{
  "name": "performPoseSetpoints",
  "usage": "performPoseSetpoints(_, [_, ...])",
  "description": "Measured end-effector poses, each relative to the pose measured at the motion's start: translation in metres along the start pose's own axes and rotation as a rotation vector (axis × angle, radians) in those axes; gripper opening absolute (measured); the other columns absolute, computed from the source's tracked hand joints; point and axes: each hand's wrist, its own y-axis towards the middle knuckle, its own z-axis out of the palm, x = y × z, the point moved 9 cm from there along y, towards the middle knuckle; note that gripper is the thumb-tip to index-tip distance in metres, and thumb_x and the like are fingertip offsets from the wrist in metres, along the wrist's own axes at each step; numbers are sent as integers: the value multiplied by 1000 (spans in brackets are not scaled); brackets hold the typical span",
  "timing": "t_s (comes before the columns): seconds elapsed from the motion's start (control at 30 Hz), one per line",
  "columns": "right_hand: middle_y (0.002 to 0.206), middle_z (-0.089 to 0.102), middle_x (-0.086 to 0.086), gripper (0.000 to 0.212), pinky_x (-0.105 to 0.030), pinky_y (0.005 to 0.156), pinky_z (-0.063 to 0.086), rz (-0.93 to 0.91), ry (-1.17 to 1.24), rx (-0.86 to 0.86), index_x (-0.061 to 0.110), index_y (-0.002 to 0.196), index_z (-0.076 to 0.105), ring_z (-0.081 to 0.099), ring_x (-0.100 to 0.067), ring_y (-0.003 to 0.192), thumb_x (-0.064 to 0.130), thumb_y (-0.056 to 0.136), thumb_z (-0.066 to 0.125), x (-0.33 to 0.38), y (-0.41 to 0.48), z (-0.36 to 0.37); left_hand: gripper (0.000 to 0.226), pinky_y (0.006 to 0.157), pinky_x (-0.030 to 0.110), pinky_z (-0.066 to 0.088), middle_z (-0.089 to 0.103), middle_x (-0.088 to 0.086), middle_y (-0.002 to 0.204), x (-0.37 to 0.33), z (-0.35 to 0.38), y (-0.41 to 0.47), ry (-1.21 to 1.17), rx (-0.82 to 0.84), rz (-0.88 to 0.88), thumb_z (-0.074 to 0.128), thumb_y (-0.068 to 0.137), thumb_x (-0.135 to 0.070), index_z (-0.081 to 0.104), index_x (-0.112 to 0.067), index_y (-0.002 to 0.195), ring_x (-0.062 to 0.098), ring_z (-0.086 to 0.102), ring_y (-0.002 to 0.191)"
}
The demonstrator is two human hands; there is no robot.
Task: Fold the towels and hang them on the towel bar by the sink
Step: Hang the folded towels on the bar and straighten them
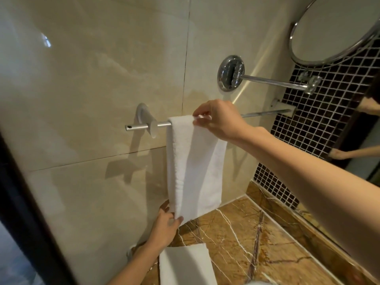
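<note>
Now white towel (193,165) over towel bar (144,126), both hands pinching.

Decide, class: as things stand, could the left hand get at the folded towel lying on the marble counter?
Probably yes. The left hand pinches the hanging towel's lower corner, just above the folded towel, and nothing lies between them. It would first have to release its grip.

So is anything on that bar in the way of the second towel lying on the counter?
Nothing visible blocks it. The folded white towel on the brown marble counter lies free, and the silver towel bar is bare to the right of the hanging white towel that the right hand and left hand hold.
</note>
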Motion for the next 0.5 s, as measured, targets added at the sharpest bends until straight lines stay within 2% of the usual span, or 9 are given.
performPoseSetpoints(0.1, [102,73,-2,21,-35,84,50,0,-14,38,21,104,73,64,-22,95,30,87,66,-1,2,-1,26,89,16,32,46,7,116,-1,-2,2,27,-16,-12,66,89,-26,73,-3,99,18,56,102])
performPoseSetpoints(0.2, [97,73,0,18,-33,81,50,8,-9,72,21,101,74,64,-20,92,29,86,67,-3,5,-2,28,91,19,39,45,5,117,1,-3,4,44,-38,-16,65,90,-26,72,-2,101,19,57,102])
performPoseSetpoints(0.33, [96,74,-1,18,-32,82,50,4,-21,94,21,101,74,64,-19,91,28,86,67,-3,7,-1,23,74,28,49,64,3,87,-3,-5,2,-19,-67,-24,67,87,-21,71,1,82,22,64,86])
performPoseSetpoints(0.4, [96,73,-1,18,-34,83,50,-4,-40,93,21,101,74,64,-21,90,28,85,68,-2,8,-1,26,76,33,51,68,13,87,-1,-4,1,-38,-66,-27,68,87,-20,71,5,81,24,66,82])
performPoseSetpoints(0.5, [96,73,-1,18,-35,82,51,1,-35,92,22,100,74,64,-22,90,29,85,68,-2,8,-2,31,68,27,47,65,18,89,5,1,-2,-59,-49,-57,68,87,-19,67,8,74,23,63,73])
